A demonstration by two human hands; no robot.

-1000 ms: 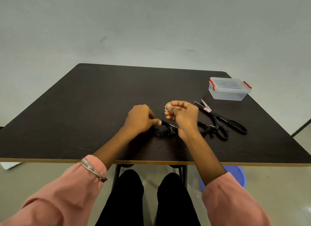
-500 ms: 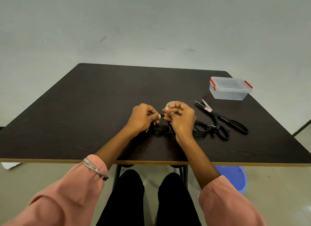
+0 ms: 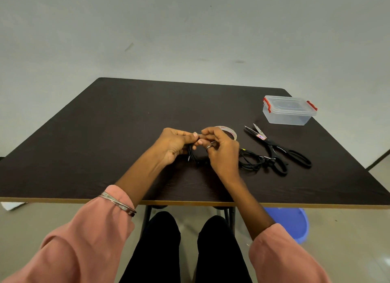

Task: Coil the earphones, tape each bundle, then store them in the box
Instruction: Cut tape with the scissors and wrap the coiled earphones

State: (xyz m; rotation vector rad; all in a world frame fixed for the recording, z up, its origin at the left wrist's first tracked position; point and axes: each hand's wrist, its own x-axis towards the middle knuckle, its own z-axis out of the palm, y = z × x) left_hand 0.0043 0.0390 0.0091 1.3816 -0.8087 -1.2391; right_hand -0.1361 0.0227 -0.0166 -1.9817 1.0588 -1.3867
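Two hands meet above the middle of the desk (image 3: 105, 135). The left hand (image 3: 175, 144) has its fingers curled, thumb and forefinger pinching what looks like the loose end of the tape, with a black earphone bundle (image 3: 193, 156) hanging under it; whether the same fingers also hold the cord I cannot tell. The right hand (image 3: 221, 150) pinches at the same spot, fingertip to fingertip with the left, and the tape roll (image 3: 229, 132) shows just behind its knuckles; whether this hand carries the roll is hidden.

Just right of that hand a second earphone cord (image 3: 251, 161) lies in a loose heap on the desk, touching the handles of the scissors (image 3: 278, 151). Further right and back, well apart from the hands, stands the clear box (image 3: 289, 111) with its lid on and red clips down.

By my judgement the step in hand is taping the first bundle. The cord is light, thin and limp, so the loops will spring apart unless pinched where they cross; hold there, not at the plug or buds. The tape is sticky and flimsy and may fold on itself if its end goes slack.
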